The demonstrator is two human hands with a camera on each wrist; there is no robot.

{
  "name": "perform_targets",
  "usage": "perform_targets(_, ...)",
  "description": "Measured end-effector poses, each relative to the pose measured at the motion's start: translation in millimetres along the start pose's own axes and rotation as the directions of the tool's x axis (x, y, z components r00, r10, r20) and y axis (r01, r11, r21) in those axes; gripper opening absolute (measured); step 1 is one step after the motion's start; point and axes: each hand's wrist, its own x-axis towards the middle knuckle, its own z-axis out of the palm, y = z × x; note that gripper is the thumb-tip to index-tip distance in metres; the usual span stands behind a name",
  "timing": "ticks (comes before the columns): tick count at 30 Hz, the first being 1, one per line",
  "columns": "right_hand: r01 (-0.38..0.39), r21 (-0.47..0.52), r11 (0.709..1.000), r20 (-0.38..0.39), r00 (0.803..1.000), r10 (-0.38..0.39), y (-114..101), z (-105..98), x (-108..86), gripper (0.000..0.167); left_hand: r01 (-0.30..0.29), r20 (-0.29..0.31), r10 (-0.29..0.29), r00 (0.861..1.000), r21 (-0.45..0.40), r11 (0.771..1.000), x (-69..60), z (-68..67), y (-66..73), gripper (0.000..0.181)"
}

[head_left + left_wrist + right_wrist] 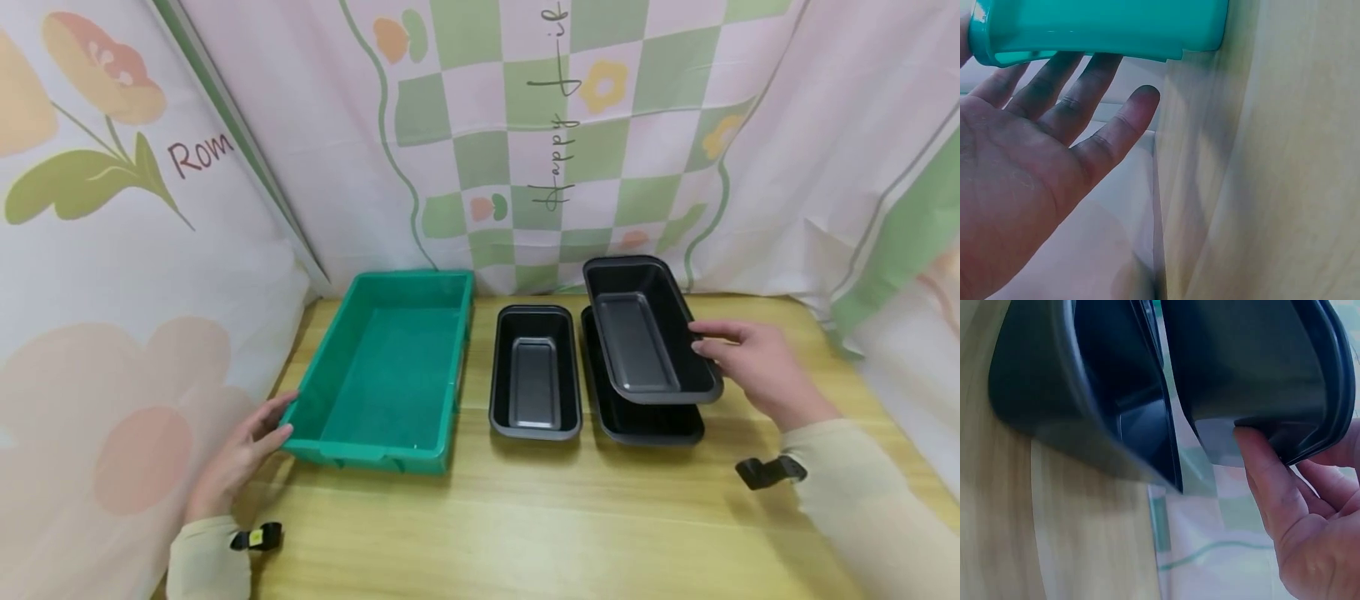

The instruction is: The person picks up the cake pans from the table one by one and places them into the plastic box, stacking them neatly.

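Observation:
In the head view my right hand (772, 367) grips the right rim of a black loaf pan (637, 325). This pan is tilted and raised over a second black loaf pan (652, 429). The right wrist view shows the fingers (1260, 456) under the held pan's rim and a gap between the two pans. My left hand (240, 454) touches the near left corner of a green plastic tray (375, 454). Its fingers (1085, 94) are extended against the tray's outer side in the left wrist view.
A third black loaf pan (536, 433) stands upright between the tray and the two pans on the right. All rest on a wooden table (480, 533). Patterned curtains (525, 150) hang behind the table and on both sides.

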Motion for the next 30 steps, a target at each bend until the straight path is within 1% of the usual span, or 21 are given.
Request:
perform_targets(5,0.019,-0.006,1.000,0.010,1.000,-0.019,-9,14,1.4,0.042,-0.018,-0.011,0.018,1.000,0.014,1.000,0.1,1.9,-0.9,0.053)
perform_targets(11,0.050,0.035,0.998,0.026,0.998,-0.051,-17,32,4.5,0.040,-0.017,-0.020,0.018,1.000,0.013,1.000,-0.9,3.6,0.9,0.053)
perform_targets(18,0.063,0.002,0.998,0.022,0.998,-0.063,-26,52,8.3,0.036,-0.026,-0.027,0.027,0.999,0.004,1.000,-1.6,4.0,0.0,0.052)
perform_targets(20,0.075,0.013,0.997,0.023,0.997,-0.075,-30,58,9.0,0.035,-0.032,-0.032,0.032,0.999,0.005,0.999,-1.7,4.0,-1.0,0.052)
perform_targets(25,0.109,0.082,0.991,0.037,0.993,-0.112,-38,73,10.4,0.033,-0.047,-0.036,0.047,0.998,-0.004,0.999,-1.1,3.4,-2.1,0.052)
perform_targets(30,0.110,0.106,0.988,0.052,0.992,-0.116,-46,86,11.8,0.031,-0.040,-0.034,0.040,0.999,0.002,0.999,-0.9,3.0,-0.7,0.052)
